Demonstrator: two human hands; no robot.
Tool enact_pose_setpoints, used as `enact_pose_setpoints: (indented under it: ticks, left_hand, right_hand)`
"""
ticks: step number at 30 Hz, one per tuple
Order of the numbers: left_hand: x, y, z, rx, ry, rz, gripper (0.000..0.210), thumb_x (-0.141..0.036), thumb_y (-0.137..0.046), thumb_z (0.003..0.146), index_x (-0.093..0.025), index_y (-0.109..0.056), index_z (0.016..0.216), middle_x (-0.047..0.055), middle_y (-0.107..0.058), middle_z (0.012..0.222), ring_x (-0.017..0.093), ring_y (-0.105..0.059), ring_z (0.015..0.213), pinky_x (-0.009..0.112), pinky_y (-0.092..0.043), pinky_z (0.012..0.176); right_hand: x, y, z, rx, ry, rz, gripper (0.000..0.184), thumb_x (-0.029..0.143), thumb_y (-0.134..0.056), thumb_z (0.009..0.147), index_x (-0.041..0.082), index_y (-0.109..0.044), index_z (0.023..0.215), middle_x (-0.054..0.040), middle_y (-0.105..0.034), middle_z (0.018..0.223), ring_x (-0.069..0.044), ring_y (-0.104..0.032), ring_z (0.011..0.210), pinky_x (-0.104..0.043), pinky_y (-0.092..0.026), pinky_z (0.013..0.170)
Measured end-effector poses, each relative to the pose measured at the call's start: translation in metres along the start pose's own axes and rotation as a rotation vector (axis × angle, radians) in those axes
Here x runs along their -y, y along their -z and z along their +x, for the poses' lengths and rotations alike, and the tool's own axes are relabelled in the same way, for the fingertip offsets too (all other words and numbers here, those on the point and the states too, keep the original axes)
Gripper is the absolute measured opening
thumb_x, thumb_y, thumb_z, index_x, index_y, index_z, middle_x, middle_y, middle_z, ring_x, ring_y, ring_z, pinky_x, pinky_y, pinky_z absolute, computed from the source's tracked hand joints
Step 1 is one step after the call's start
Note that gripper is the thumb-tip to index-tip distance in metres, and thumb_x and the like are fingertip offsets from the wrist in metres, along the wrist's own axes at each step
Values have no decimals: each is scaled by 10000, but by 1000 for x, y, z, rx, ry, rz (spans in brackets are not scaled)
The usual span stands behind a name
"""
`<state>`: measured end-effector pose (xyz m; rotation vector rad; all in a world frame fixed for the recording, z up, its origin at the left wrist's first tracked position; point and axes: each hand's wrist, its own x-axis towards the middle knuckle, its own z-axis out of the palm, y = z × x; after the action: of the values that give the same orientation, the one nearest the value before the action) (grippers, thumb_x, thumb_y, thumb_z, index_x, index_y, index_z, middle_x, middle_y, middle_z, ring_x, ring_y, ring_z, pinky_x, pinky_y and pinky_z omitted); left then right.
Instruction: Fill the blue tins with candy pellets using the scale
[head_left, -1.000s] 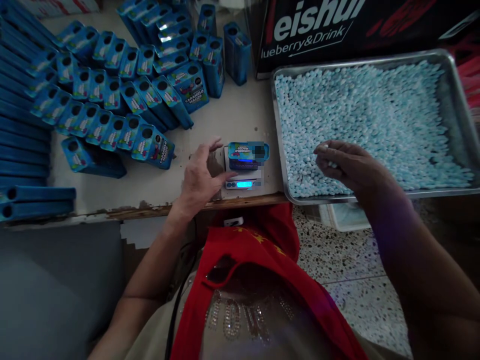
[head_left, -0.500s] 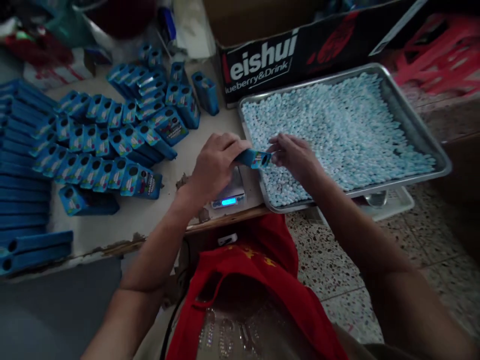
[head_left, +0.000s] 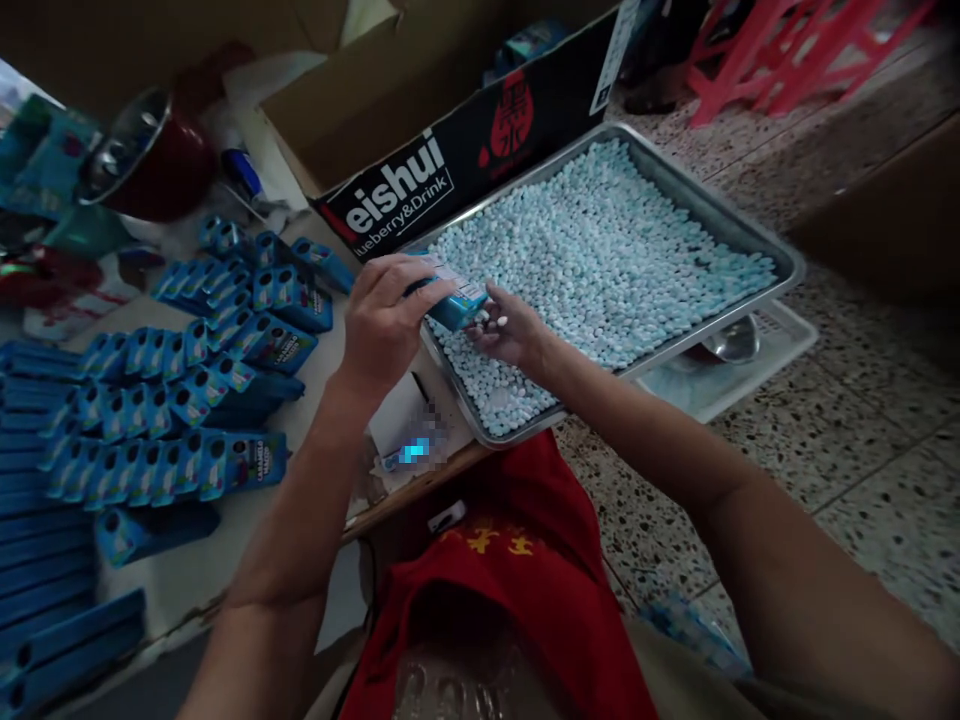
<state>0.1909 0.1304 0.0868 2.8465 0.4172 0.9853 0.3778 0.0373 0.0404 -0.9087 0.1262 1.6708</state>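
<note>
Pale worktop (head_left: 236, 510) under the left forearm; speckled floor (head_left: 862, 440) beyond the right elbow. Nearest the body: red apron (head_left: 555, 560), yellow lettering. Just ahead, below the left hand: digital scale (head_left: 394, 415), display lit, digits not legible.

Left hand (head_left: 390, 310) grips 1 blue candy box (head_left: 454, 300) above the tray's near corner, tilted with its top end down toward the right hand (head_left: 506, 330). Right hand cupped, not clenched, close at the box's end; a few white candies (head_left: 502, 322) at its fingers. Step in hand, as judged: passing candies between box and palm; direction cannot be told. Next move calls for a steady tilt, box end kept close to the fingers.

Containers. Beneath and beyond the right hand: metal tray (head_left: 697, 205), broad layer of pale blue and white candies. Under its outer edge: white plastic tray (head_left: 757, 378) with 1 metal bowl (head_left: 735, 340). Left of the left hand: rows of upright blue boxes (head_left: 259, 460), dark round holes in their tops; contents not visible. Beyond both hands: black printed carton (head_left: 405, 190), open-topped. Farthest right: red plastic stool (head_left: 750, 70).
</note>
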Motion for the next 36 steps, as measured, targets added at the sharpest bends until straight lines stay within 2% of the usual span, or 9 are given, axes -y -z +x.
enact_pose_setpoints:
  ticks: [6,11,14,17,21,27,31,34,36]
  left_hand:
    - [-2,-12,-9,-131,163,-49,242,-407,-617,1211,-312,-834,1257,61,-808,1278,283,-719,1318,495,-575,1228]
    - [3,-29,-42,-313,559,-294,502,-620,-880,993,-238,-749,1291,50,-798,1236,264,-776,1197,447,-650,1114]
    - [-7,-22,-75,-398,793,-482,613,-577,-968,864,-254,-657,1281,47,-792,1242,257,-798,1181,402,-672,1080]
    - [-28,0,-112,-423,909,-594,602,-487,-991,805,-262,-634,1234,33,-797,1198,236,-808,1135,364,-678,1052]
    - [-56,22,-151,-395,1000,-636,583,-440,-1016,750,-244,-640,1149,29,-808,1108,219,-812,1020,343,-692,990]
    - [-69,12,-185,-348,1079,-572,578,-476,-1009,789,-212,-675,1180,64,-820,1124,245,-839,1048,368,-702,999]
    - [-67,16,-195,-348,1007,-557,717,-492,-1038,794,-220,-674,1349,130,-804,1330,301,-825,1248,451,-690,1121]
    - [-67,36,-206,-339,960,-510,760,-429,-1036,803,-240,-667,1440,154,-757,1490,324,-742,1448,509,-611,1267]
    - [-70,55,-219,-329,974,-460,702,-424,-996,847,-246,-681,1449,143,-771,1468,317,-747,1437,525,-605,1275]
  right_hand:
    - [2,-2,-8,-61,-53,41,437,602,-404,1242,234,-569,1072,-35,-599,807,-103,-424,504,-116,-269,332]
    - [3,5,-9,-40,6,11,156,291,-468,1160,218,-599,1117,-34,-594,763,-119,-433,529,-111,-297,363]
    - [3,11,-5,-17,76,-36,158,152,-587,978,216,-591,1122,-19,-592,768,-123,-471,560,-129,-355,415]
    - [-1,16,-2,-18,148,-117,207,123,-659,931,214,-613,1110,-25,-639,810,-131,-552,613,-162,-453,487]
    - [-9,18,-4,-8,262,-307,71,184,-728,1007,222,-678,1040,-47,-749,879,-161,-703,771,-208,-550,628]
    - [-18,9,-12,117,681,-659,216,323,-901,1002,247,-716,922,-21,-785,929,-189,-756,1018,-267,-588,881]
    - [-13,12,-9,42,676,-709,241,317,-880,1023,244,-689,896,1,-742,833,-130,-638,724,-217,-480,638]
    - [-5,20,-7,-22,595,-665,227,303,-864,1027,232,-685,906,14,-695,756,-95,-490,570,-194,-345,509]
    - [-1,24,-7,-22,543,-622,219,276,-882,1002,227,-687,916,17,-682,760,-85,-504,570,-175,-336,497]
